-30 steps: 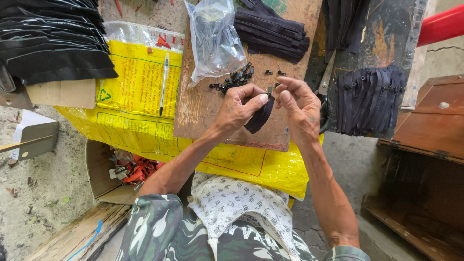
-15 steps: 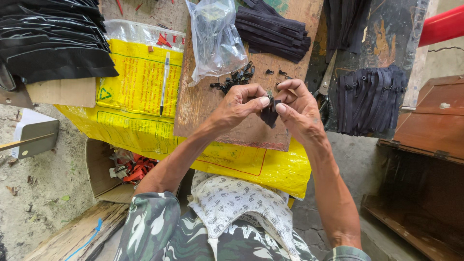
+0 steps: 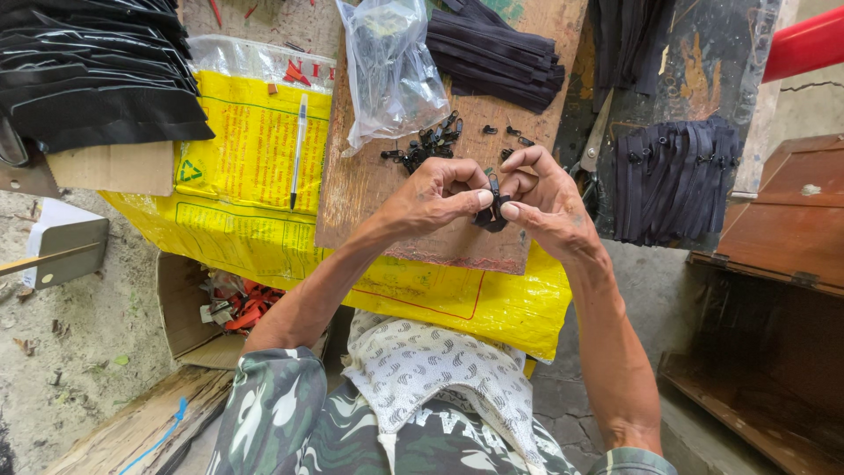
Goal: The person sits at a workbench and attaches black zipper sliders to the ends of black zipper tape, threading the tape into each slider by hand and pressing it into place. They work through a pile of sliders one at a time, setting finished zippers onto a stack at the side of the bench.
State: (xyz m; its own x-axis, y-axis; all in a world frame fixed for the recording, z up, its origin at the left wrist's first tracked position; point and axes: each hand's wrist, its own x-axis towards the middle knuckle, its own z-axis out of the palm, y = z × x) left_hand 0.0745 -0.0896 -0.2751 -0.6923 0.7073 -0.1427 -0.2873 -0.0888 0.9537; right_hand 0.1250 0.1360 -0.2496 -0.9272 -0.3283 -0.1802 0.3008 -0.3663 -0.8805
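A worn wooden board (image 3: 378, 189) serves as the counter, lying across a yellow printed plastic sack (image 3: 255, 149) that hangs over the front edge. On the board sit a clear plastic bag (image 3: 391, 70), a bundle of black zipper tape (image 3: 497, 53) at the far edge, and a loose cluster of small black zipper sliders (image 3: 426, 148) just beyond the hands. A pen (image 3: 299, 149) lies on the yellow sack. To the far left a stack of black fabric pieces (image 3: 97, 79) rests on cardboard; to the right, a second batch of black zippers (image 3: 673, 180) lies on a dark painted surface, with scissors (image 3: 591, 154) near it and a brown wooden box (image 3: 787, 220) beyond. Below, the ground is rough concrete, with an open cardboard box (image 3: 189, 308) of scraps and a patterned cloth (image 3: 440, 369) on the person's lap.

Both forearms reach forward from camouflage sleeves and meet above the near edge of the board. The left hand (image 3: 435, 193) curls palm-down, its fingers (image 3: 475, 198) closed in a pinch on a small black zipper piece (image 3: 491, 214). The right hand (image 3: 545, 198) faces it, thumb and forefinger likewise pinched shut on the same piece, the other digits arched above. The piece is held between the two hands, clear of the board, just short of the slider cluster.
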